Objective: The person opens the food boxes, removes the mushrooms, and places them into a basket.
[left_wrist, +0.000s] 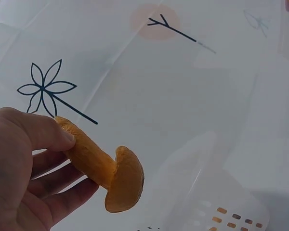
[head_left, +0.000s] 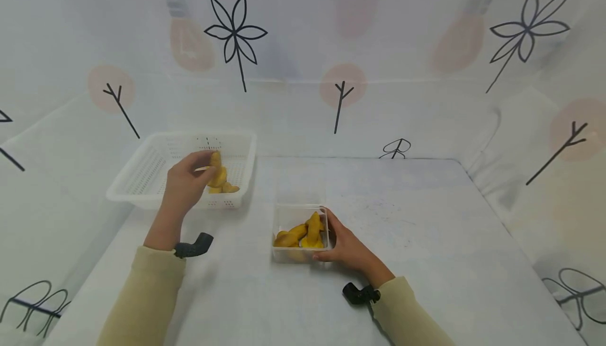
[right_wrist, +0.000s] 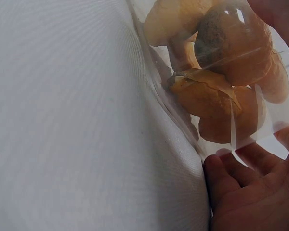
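My left hand (head_left: 188,179) pinches a yellow-orange mushroom (left_wrist: 94,159) by its stem, over the right part of a white perforated basket (head_left: 156,197). In the left wrist view the thumb lies on the stem and the rounded cap points away from the palm. More yellow mushrooms (head_left: 230,188) lie in the basket below. At the table's middle my right hand (head_left: 349,247) grips the right side of a clear plastic box (head_left: 289,255), thumb in front and fingers behind. Several yellow mushrooms (right_wrist: 231,43) sit inside it, seen through its wall in the right wrist view.
A white cloth covers the table (head_left: 416,230). The basket stands at the back left, and the box is nearer, right of it. White printed sheets (head_left: 293,114) hang behind and on both sides. Black bands (head_left: 194,246) sit at both wrists.
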A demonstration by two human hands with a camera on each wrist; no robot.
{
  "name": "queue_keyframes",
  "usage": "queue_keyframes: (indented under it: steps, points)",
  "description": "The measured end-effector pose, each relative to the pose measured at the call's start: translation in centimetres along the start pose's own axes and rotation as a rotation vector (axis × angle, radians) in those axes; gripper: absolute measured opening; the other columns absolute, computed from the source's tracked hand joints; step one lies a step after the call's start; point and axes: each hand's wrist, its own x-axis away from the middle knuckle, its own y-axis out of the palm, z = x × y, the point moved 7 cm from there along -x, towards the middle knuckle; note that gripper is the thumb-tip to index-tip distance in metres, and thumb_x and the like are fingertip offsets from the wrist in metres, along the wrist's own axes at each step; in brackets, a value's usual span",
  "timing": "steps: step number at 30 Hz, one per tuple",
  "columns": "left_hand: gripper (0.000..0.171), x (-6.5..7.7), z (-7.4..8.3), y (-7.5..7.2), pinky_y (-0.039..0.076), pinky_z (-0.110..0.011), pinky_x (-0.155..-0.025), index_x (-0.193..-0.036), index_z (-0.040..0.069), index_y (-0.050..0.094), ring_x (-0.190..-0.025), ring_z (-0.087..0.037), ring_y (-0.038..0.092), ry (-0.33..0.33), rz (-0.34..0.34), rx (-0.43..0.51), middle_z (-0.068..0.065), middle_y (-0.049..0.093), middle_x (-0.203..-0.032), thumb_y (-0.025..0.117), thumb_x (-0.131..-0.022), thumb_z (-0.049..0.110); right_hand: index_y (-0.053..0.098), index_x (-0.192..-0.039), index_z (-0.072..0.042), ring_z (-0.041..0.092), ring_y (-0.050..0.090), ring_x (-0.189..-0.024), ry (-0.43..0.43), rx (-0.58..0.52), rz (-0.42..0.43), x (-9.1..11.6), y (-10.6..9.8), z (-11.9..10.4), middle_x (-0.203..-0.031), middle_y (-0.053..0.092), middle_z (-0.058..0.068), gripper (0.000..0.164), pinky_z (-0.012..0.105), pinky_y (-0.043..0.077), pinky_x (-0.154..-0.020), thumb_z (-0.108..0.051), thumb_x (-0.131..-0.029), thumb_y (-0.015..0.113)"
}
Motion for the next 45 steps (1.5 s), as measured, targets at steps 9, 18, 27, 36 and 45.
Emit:
queue_keyframes:
  steps: [9,18,27,36,45]
  points:
    - [0.04,-0.4,-2.0,-0.8,0.052,-0.044,-0.098,-0.136,0.016,0.054,-0.124,-0.031,0.057,-0.057,0.0,-0.056,-0.011,0.057,-0.136,0.057,-0.096,0.021,0.005,-0.156,-0.03,0.024,0.029,-0.146,0.006,0.004,0.001,-0.1,0.0,0.1,-0.161,0.023,0.001,0.121,0.049,0.025,-0.119,-0.05,-0.067,0.085]
    - [0.042,-0.6,-3.6,-1.2,0.047,-0.047,-0.103,-0.139,0.013,0.049,-0.129,-0.034,0.051,-0.124,-0.023,-0.14,-0.014,0.053,-0.141,0.052,-0.098,0.023,0.004,-0.156,-0.029,0.026,0.027,-0.147,0.021,0.005,-0.002,0.0,0.0,0.2,-0.162,0.021,0.002,0.122,0.051,0.024,-0.119,-0.05,-0.067,0.084]
    - [0.045,-0.4,-4.7,-1.1,0.047,-0.051,-0.102,-0.141,0.011,0.048,-0.127,-0.038,0.051,-0.159,-0.044,-0.193,-0.017,0.053,-0.14,0.05,-0.1,0.03,0.005,-0.156,-0.029,0.025,0.026,-0.148,0.01,0.001,-0.006,0.2,-0.1,0.3,-0.162,0.021,0.001,0.121,0.051,0.024,-0.119,-0.049,-0.068,0.084]
    - [0.046,-0.4,-6.3,-0.8,0.048,-0.051,-0.1,-0.143,0.011,0.045,-0.127,-0.041,0.05,-0.22,-0.07,-0.244,-0.019,0.053,-0.138,0.048,-0.1,0.027,0.005,-0.156,-0.03,0.025,0.027,-0.147,0.017,0.002,-0.001,0.4,0.1,0.2,-0.161,0.022,0.001,0.122,0.052,0.024,-0.119,-0.05,-0.067,0.085]
    - [0.048,-0.6,-7.5,-0.8,0.048,-0.054,-0.099,-0.144,0.009,0.043,-0.127,-0.041,0.05,-0.252,-0.055,-0.277,-0.021,0.052,-0.139,0.047,-0.099,0.026,0.005,-0.156,-0.03,0.024,0.027,-0.147,0.014,-0.006,0.0,0.4,0.1,0.2,-0.161,0.022,0.0,0.122,0.051,0.023,-0.119,-0.05,-0.067,0.085]
